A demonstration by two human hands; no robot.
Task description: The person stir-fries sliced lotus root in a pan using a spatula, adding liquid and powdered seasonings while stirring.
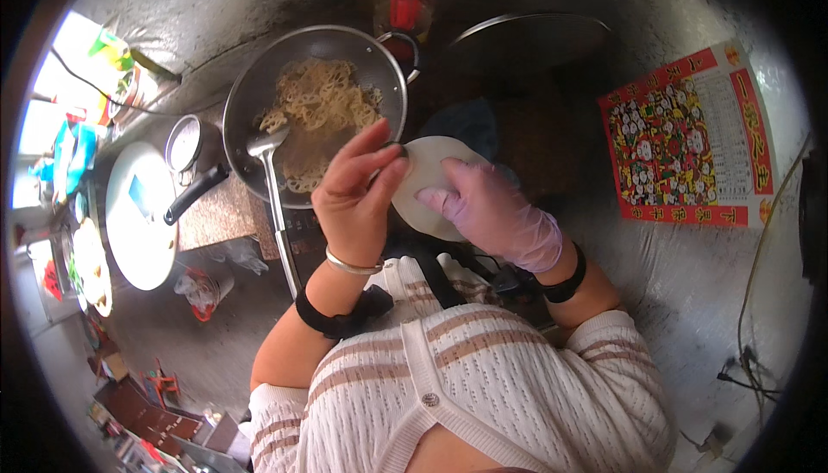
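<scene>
My left hand (359,195), bare with a bangle at the wrist, is raised over the right rim of a wok (315,36). Its thumb and fingertips come close together around a small dark thing at the edge of a pale round dish or lid (424,214); whether they grip it is unclear. My right hand (495,211), in a thin purple glove, holds that pale round piece from the right, thumb on its face. Sliced lotus root (323,101) lies in the wok. A metal spatula (275,195) rests with its head in the wok and its handle towards me.
The wok's black handle (197,193) points left over a brown counter (217,221). Further left are a small pot (183,143) and a large white round surface (142,246). A bottle (405,4) and a large lid (530,39) stand behind. A printed calendar (686,143) hangs right.
</scene>
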